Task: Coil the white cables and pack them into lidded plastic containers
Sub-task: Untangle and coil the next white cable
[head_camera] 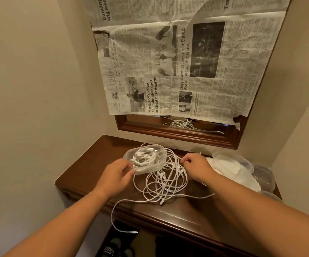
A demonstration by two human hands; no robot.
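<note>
Cables point(161, 182) sprawl across the worktop's point(86, 175) middle; left hand point(116, 173) grips the tub point(127, 156), right hand point(196, 164) pinches one strand

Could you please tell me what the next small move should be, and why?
Probably draw the strand that the right hand seems to pinch up out of the loose tangle, to free one cable for coiling: the container in the grip of the left hand already holds a coil, the rest lies unsorted.

Home alcove: wooden console point(94, 169), newspaper-covered mirror point(177, 134).
</note>
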